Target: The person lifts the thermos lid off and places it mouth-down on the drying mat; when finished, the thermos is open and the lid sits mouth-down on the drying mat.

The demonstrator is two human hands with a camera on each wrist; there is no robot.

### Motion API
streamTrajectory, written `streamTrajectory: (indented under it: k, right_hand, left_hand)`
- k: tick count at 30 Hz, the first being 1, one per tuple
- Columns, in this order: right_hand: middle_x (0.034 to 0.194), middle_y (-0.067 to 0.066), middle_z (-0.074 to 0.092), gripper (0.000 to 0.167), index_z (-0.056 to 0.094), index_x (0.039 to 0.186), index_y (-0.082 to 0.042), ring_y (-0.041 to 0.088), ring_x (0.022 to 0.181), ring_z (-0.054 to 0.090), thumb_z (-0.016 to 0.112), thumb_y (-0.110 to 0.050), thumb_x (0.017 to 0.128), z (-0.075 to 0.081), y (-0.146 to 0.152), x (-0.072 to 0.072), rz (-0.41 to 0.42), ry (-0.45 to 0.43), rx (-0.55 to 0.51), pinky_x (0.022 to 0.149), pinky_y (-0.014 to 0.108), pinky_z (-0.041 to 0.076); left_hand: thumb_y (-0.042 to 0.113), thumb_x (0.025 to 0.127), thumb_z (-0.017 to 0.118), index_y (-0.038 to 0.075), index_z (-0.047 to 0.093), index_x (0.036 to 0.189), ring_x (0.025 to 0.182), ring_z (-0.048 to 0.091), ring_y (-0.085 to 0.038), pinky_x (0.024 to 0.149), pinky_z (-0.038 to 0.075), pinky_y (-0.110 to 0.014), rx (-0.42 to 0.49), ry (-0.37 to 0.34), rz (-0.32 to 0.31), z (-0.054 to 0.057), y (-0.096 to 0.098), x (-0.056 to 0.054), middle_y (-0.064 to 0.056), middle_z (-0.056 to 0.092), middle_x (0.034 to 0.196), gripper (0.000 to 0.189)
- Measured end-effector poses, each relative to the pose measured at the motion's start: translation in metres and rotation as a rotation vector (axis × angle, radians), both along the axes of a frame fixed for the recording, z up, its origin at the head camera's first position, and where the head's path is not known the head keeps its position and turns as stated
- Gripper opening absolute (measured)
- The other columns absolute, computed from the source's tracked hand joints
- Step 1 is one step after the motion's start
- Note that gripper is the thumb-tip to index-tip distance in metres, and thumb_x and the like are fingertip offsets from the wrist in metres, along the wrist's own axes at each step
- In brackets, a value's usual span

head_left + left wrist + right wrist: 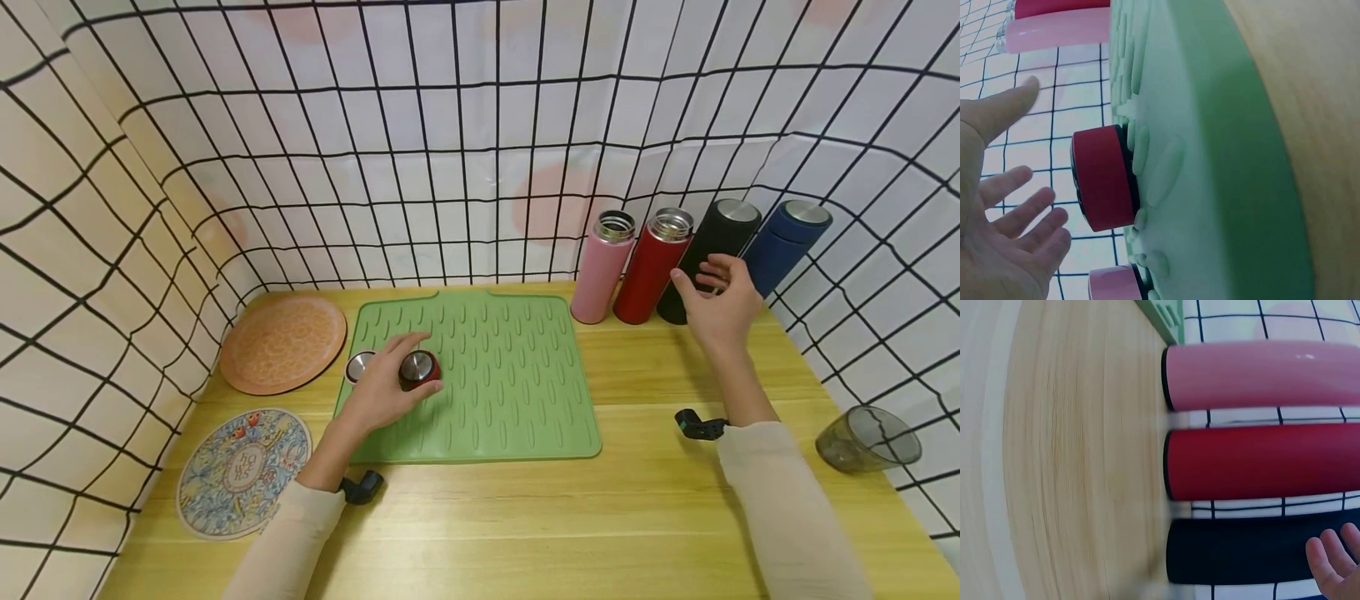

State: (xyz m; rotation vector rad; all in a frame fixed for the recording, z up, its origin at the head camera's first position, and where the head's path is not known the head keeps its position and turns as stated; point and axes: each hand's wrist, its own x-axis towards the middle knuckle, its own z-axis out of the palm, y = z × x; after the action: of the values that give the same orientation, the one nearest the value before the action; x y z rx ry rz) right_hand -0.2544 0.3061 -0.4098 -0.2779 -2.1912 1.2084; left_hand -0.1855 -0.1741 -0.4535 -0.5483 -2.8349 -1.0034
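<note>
My left hand (382,385) hovers over the green mat with thumb and fingers spread about a red cap (417,367). The left wrist view shows a gap between those fingers and the red cap (1105,179). Close by stands a pink cap (359,366), partly behind the hand. My right hand (722,307) is at the black thermos (723,231), fingers loosely bent; whether they touch it I cannot tell. Left of it stand the red thermos (651,271) and the pink thermos (600,271), both without caps. On the right is a capped blue thermos (783,246).
The green mat (517,367) lies mid-table. An orange round mat (285,342) and a patterned round mat (243,475) lie at left. A smoky glass (866,439) is at the right edge. Black wire grid (453,152) walls enclose the back and sides.
</note>
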Motion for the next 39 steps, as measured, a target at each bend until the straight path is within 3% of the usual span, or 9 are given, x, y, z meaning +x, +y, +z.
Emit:
streamTrajectory:
  k: [8,11,18,25,39]
  right_hand:
    - [0.131,0.008,0.064,0.069,0.055,0.142,-0.011,0.016,0.112,0.060,0.080,-0.045,0.087,-0.003,0.018,0.001,-0.035,-0.020,0.009,0.085,0.011,0.049]
    - [0.134,0.008,0.061,0.070,0.053,0.143,-0.014,0.020,0.117,0.060,0.081,-0.046,0.086,-0.004,0.022,0.000,-0.049,-0.037,0.000,0.086,0.010,0.049]
    - [0.149,0.006,0.052,0.081,0.046,0.149,-0.017,0.023,0.133,0.055,0.081,-0.050,0.084,-0.008,0.031,-0.002,-0.051,-0.086,0.016,0.104,0.030,0.054]
    - [0.164,0.000,0.038,0.089,0.031,0.159,-0.025,0.025,0.149,0.043,0.077,-0.052,0.088,-0.013,0.040,-0.010,0.014,-0.182,-0.023,0.118,0.049,0.043]
    - [0.170,0.004,0.026,0.095,0.017,0.164,-0.025,0.026,0.156,0.031,0.071,-0.053,0.091,-0.017,0.050,-0.034,0.091,-0.264,-0.098,0.126,0.045,0.031]
  left_hand:
    - [0.053,0.085,0.082,0.022,0.049,0.154,0.143,0.047,-0.036,0.112,0.044,-0.062,0.052,0.066,0.020,0.003,0.003,0.000,-0.009,0.048,0.156,0.083]
    - [0.054,0.083,0.082,0.025,0.050,0.153,0.143,0.048,-0.034,0.111,0.045,-0.061,0.081,0.075,0.019,0.003,0.004,0.001,-0.007,0.050,0.155,0.082]
    - [0.055,0.080,0.085,0.033,0.050,0.151,0.140,0.050,-0.033,0.106,0.048,-0.061,0.159,0.058,0.033,0.005,0.009,0.004,-0.003,0.049,0.156,0.082]
    - [0.057,0.081,0.083,0.034,0.048,0.153,0.147,0.043,-0.030,0.112,0.042,-0.064,0.157,0.035,0.015,0.004,0.016,0.003,-0.001,0.046,0.158,0.084]
    - [0.058,0.081,0.083,0.033,0.047,0.154,0.148,0.043,-0.026,0.116,0.040,-0.060,0.180,0.042,-0.015,0.001,0.029,-0.003,0.003,0.046,0.158,0.085]
